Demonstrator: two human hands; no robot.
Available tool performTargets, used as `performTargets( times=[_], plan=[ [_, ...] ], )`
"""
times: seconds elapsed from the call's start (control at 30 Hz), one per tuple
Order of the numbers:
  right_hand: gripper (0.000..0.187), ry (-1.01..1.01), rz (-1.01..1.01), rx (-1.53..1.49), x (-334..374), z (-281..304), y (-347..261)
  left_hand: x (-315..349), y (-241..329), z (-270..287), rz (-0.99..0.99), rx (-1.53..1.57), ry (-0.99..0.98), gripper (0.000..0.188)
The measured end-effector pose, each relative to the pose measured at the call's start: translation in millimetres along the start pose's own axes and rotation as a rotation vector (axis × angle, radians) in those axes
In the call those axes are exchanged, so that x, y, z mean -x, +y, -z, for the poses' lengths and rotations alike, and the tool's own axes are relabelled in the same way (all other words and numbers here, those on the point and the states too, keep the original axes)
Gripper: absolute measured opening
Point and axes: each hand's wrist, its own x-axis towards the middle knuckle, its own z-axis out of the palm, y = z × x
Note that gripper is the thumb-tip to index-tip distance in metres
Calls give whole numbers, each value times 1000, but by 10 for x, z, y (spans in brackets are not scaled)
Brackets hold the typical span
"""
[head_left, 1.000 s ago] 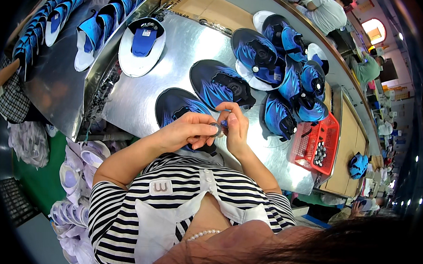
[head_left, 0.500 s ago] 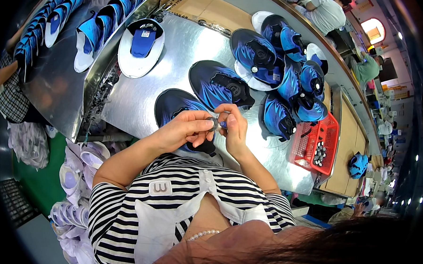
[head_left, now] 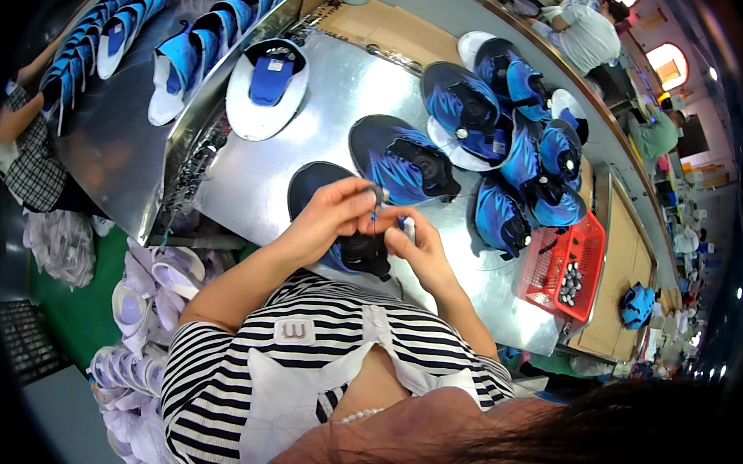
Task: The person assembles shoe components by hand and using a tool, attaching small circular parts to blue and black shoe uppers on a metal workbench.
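My left hand (head_left: 331,219) pinches a small round grey dial (head_left: 377,195) between thumb and fingertips. Close beside it, my right hand (head_left: 422,250) is curled with a small white-and-blue piece (head_left: 407,226) between its fingers; its kind is too small to make out. A thin dark strand appears to run down from the dial toward my right fingertips. Under my hands lies a black-and-blue shoe upper (head_left: 310,187), partly covered by my left hand and wrist. Another blue-and-black upper (head_left: 401,160) rests on the metal table just beyond my right hand.
More blue uppers (head_left: 464,103) are piled at the right. A red basket (head_left: 588,251) holds small round dials (head_left: 571,284). A white-rimmed upper (head_left: 266,87) lies at the far left of the metal table (head_left: 340,72). White shoe parts (head_left: 130,309) hang at lower left. Co-workers are around.
My hands have drawn slightly apart: the left has risen with the dial, the right has dropped a little below it. The whole view has shifted somewhat.
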Motion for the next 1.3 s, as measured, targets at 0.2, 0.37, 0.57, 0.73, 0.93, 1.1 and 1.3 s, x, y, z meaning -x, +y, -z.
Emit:
performTargets(
  times=[0.2,0.37,0.57,0.73,0.93,1.1,1.3],
  plan=[
    [13,52,-131,-214,212,-174,230,-485,-290,419,-105,371,7,17],
    [23,243,353,619,237,68,196,-498,-130,370,-79,136,95,13],
    [38,-169,-253,-126,-40,-144,-133,-390,-16,73,-303,-277,83,20],
    [13,121,178,349,-67,-344,280,-616,-160,302,-180,-125,84,16],
    [19,109,171,439,-104,-340,378,-1081,-321,519,-182,-65,211,15],
    [29,67,-28,374,123,47,-147,-729,-126,591,-259,-281,258,33],
    [55,-337,543,1158,-22,512,-131,13,-246,335,-240,-298,156,30]
  ],
)
